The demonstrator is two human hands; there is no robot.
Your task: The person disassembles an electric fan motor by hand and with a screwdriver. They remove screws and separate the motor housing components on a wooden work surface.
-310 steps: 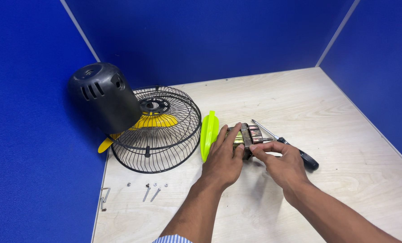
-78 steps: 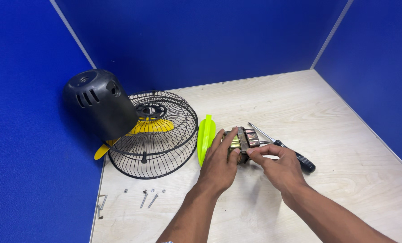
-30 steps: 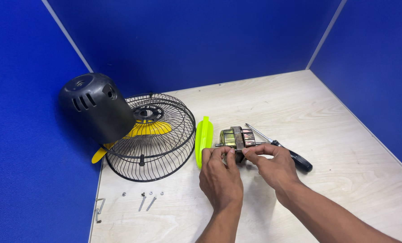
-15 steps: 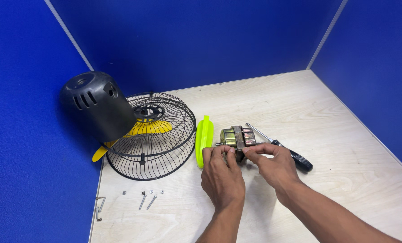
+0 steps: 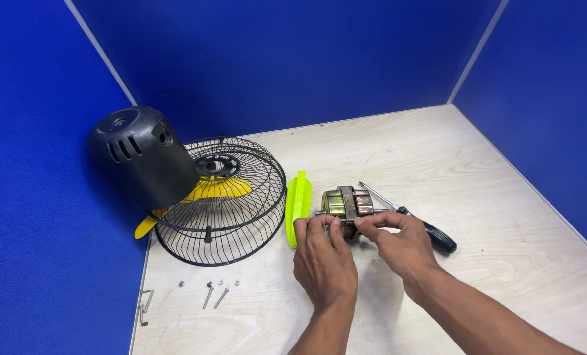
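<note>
A small metal fan motor [image 5: 347, 203] with a shaft rests on the wooden table [image 5: 504, 217]. My left hand [image 5: 323, 260] grips its near left side with the fingertips. My right hand [image 5: 398, 244] pinches its right side and shaft end. A lime-green plastic part [image 5: 298, 205] lies just left of the motor, touching my left fingers. A screwdriver [image 5: 419, 225] with a black handle lies behind my right hand, partly hidden by it.
A black wire fan guard [image 5: 231, 197] holding a yellow blade [image 5: 214, 190] sits at the left, with a black motor cover [image 5: 142, 156] leaning on it. Loose screws [image 5: 213, 292] and a small metal clip [image 5: 144, 305] lie near the front left. Blue partition walls enclose the table.
Over ten seconds both hands drew back a little from on top of the motor to its near side, leaving it more exposed. In the last half second nothing visibly moved.
</note>
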